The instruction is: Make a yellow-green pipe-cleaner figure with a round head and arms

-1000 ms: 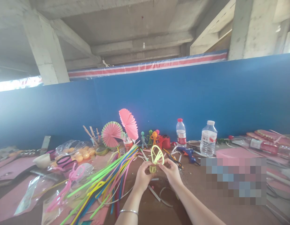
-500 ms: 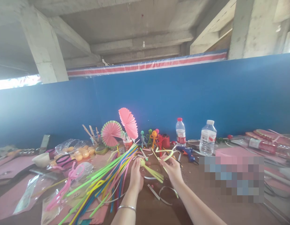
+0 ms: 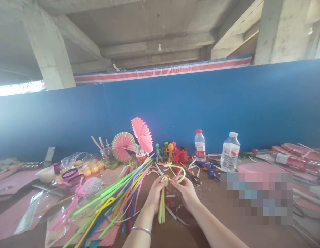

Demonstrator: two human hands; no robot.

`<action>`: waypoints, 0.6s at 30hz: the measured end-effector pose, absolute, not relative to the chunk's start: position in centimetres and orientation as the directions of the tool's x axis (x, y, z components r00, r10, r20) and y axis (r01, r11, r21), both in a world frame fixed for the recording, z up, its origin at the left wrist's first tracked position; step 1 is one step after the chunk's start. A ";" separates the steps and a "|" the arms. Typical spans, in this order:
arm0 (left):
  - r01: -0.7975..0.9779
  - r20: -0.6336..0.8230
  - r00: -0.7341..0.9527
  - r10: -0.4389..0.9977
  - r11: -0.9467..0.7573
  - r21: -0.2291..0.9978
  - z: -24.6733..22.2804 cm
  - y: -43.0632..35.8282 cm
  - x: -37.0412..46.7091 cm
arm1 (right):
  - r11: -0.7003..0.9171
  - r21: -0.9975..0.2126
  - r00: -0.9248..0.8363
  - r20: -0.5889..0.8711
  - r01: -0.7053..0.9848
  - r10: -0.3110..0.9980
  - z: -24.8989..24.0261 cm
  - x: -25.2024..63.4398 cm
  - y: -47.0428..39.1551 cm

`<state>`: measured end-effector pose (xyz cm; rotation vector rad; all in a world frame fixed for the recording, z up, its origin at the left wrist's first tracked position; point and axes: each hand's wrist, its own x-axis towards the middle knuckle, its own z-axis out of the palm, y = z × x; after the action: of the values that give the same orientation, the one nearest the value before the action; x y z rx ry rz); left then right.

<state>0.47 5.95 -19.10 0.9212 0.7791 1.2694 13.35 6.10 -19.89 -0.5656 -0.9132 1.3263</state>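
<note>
My left hand (image 3: 156,193) is closed on a bundle of yellow-green pipe cleaners (image 3: 162,208), knotted at the top, with its straight ends hanging down. To its right, my right hand (image 3: 185,190) pinches a light yellow pipe cleaner (image 3: 184,171) that curves up in a loop above the fingers. The two hands are close together over the brown table (image 3: 214,217). Left of them lies a pile of long coloured pipe cleaners (image 3: 108,203). Behind stand small pipe-cleaner figures, one of them orange (image 3: 171,150).
Two plastic bottles, one red-capped (image 3: 200,148) and one white-capped (image 3: 230,153), stand behind a blue glue gun (image 3: 208,168). Pink paper fans (image 3: 142,134), purple-handled scissors (image 3: 72,177) and a white bowl (image 3: 46,174) are at the left. A blue partition (image 3: 175,110) rises behind.
The yellow-green bundle has turned from slanting right to hanging down. My right hand has moved left, nearer my left hand, and the light yellow pipe cleaner now forms a rounder loop.
</note>
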 end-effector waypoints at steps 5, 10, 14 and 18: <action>-0.393 0.066 0.174 0.982 0.008 0.920 -18.6 5.7 0.6 | 0.151 -0.806 -0.013 0.193 -0.572 0.981 -20.5 13.4 6.5; -0.359 0.141 0.149 0.979 -0.079 0.930 -18.6 6.0 0.5 | 0.129 -0.821 -0.008 0.160 -0.556 0.987 -21.0 13.6 6.9; -0.329 0.152 0.149 0.977 -0.096 0.939 -18.7 6.3 0.5 | 0.129 -0.820 -0.008 0.160 -0.557 0.987 -21.0 13.6 7.0; -0.310 0.145 0.155 0.977 -0.091 0.946 -18.7 6.5 0.6 | 0.130 -0.813 -0.014 0.168 -0.568 0.986 -20.9 13.4 6.8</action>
<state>0.58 6.45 -18.75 1.1424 0.7961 1.2923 13.41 6.83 -20.94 -0.6203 -0.8712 1.3658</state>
